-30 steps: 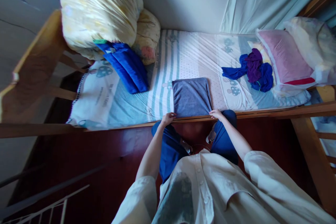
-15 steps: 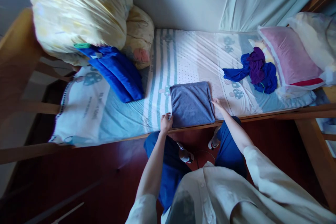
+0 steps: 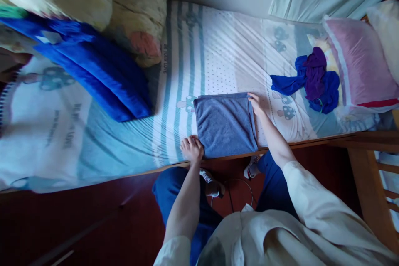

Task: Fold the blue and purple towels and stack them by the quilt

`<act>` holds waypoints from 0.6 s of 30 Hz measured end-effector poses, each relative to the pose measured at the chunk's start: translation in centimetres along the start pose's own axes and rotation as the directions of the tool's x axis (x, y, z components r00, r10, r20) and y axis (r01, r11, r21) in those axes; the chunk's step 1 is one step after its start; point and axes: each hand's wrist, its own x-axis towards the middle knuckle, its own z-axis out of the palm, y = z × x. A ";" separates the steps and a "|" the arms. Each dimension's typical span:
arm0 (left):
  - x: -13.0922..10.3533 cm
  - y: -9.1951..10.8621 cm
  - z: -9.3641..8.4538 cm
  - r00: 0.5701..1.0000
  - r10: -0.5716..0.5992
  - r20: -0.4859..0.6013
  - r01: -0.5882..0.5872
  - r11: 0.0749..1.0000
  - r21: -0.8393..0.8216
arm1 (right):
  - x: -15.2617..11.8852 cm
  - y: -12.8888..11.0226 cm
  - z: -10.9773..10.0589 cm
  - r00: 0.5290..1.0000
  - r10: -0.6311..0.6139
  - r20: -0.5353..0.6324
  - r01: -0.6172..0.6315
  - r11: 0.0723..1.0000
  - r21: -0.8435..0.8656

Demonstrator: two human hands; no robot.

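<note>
Folded gray cloth (image 3: 226, 128) lies at the near edge of the bed (image 3: 221, 58), your left hand (image 3: 192, 149) curled there, your right hand (image 3: 256, 103) touching it farther in, neither grip clear; uneven tugging could skew its layers.

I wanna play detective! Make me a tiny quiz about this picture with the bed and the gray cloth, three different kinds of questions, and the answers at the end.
1. Pick one: which corner of the gray cloth is the right hand at?
A) near left
B) far right
C) near right

2. True or false: the left hand is by the near left corner of the gray cloth.

3. Fill in the color: the long folded fabric lying on the bed, to the left of the gray cloth, is bright ____.

Key: 1. B; 2. True; 3. blue
</note>
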 end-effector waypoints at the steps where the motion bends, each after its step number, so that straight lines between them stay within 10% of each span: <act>1: 0.0 0.0 0.0 1.000 -0.007 0.002 0.007 1.000 -0.016 | 0.3 0.1 0.0 1.000 0.002 0.002 -0.002 1.000 -0.027; 9: 1.3 1.1 -0.7 0.990 -0.140 -0.011 0.136 0.971 -0.194 | -1.6 -0.3 -0.5 0.959 -0.283 0.025 0.260 0.836 -0.484; 18: 10.6 4.6 -1.4 0.995 -0.094 0.040 0.102 0.922 -0.373 | 0.0 1.3 -0.4 0.994 0.094 0.051 -0.072 0.942 -0.327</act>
